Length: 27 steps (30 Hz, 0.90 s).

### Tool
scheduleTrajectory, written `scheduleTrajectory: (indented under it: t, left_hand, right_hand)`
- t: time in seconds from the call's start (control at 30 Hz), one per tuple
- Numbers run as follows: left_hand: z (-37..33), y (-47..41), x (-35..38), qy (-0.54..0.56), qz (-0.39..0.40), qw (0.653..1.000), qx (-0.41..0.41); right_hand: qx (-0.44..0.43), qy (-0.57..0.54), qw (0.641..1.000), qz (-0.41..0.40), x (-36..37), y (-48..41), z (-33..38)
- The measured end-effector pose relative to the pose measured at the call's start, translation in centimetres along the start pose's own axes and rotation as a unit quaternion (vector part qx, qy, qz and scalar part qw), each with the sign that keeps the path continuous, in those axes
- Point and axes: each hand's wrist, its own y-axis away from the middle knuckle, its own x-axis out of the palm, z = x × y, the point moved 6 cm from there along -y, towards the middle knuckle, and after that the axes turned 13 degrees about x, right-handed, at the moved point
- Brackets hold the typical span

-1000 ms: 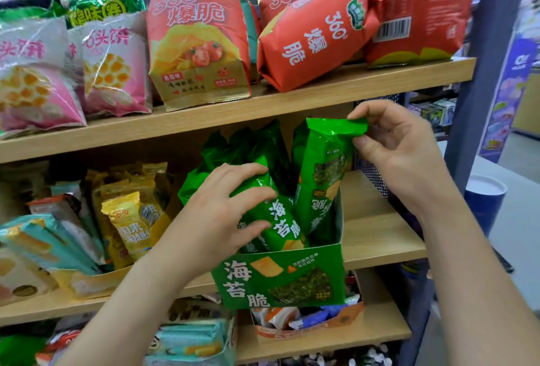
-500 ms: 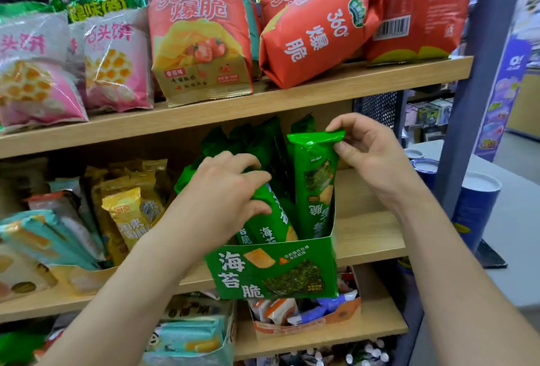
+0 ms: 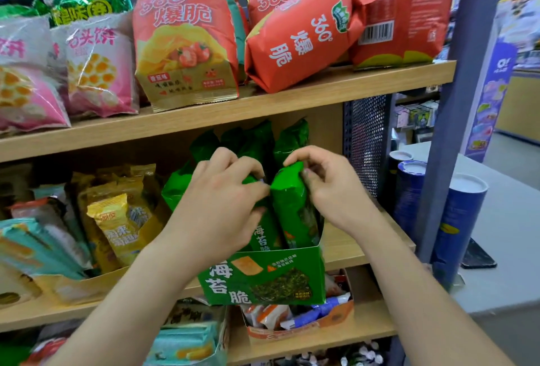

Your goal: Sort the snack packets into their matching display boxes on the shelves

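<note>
Fingers of the right hand: curled, pinching the crimped top of one green packet between forefinger and thumb. Fingers of the left hand: curled over the tops of the neighbouring green packets, holding them leftward. Location of item — upright at the right-hand side of the green display box, lower part already inside. The box sits at the front edge of the middle shelf, toward its right end, and its front wall appears to overhang that edge. Handling, by judgement: light, air-puffed foil pouch, soft-walled and glossy (likely slippery on the flat faces), with brittle contents that a squeeze on the belly could crush. Best hold: the flat sealed seam at the top, as now, or lightly by the side edges. Fit looks tight among its fellows — probably wants a gentle downward push while the others are kept aside. Packet and box: same green, similar print.
</note>
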Motion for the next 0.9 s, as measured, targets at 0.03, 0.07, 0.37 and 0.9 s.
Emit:
scheduleTrajectory:
  t: [0.03,0.07,0.37,0.9]
  left_hand:
    - [0.1,0.3,0.0,0.021,-0.018,1.000,-0.004]
    - [0.1,0.6,0.0,0.035,-0.036,0.999,-0.005]
    - [-5.0,6.9,1.9,0.046,-0.158,0.984,-0.070]
    - [4.5,10.5,6.5,0.133,-0.044,0.943,-0.301]
  right_hand:
    - [-0.002,-0.011,0.999,-0.037,-0.5,0.0,0.1]
    - [-0.002,-0.033,0.997,-0.067,-1.0,0.0,0.2]
    - [-0.047,0.039,0.995,-0.075,1.0,5.3,-2.8]
    - [-0.133,0.098,0.986,0.030,10.1,9.7,0.4]
